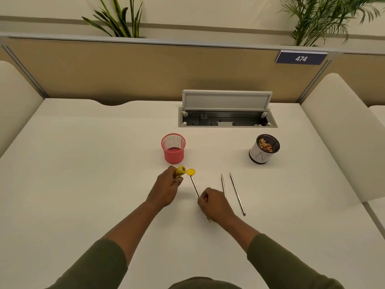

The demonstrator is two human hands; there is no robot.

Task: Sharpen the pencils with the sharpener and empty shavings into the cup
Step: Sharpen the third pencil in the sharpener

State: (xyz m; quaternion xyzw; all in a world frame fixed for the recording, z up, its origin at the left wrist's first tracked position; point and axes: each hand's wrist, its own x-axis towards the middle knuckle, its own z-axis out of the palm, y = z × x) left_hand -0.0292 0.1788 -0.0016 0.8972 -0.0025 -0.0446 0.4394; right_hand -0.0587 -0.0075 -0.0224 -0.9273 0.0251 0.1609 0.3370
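The left hand grips a yellow sharpener near its lower end, fingers curled round it, with the sharpener's round lid flipped open to the right. The right hand pinches a pencil low on its shaft; the pencil slants up and left, its tip just below the open lid — whether it touches the lid I cannot tell. Just right of that hand two more pencils lie on the table: a shorter-looking one partly hidden behind the knuckles, and a longer one beside it, both tips pointing away from the person. Beyond the sharpener stands a red mesh cup. Well to the right stands a dark mesh cup with a white wrap, holding shavings. Behind both, an open cable hatch is set into the white table — its lid stands upright
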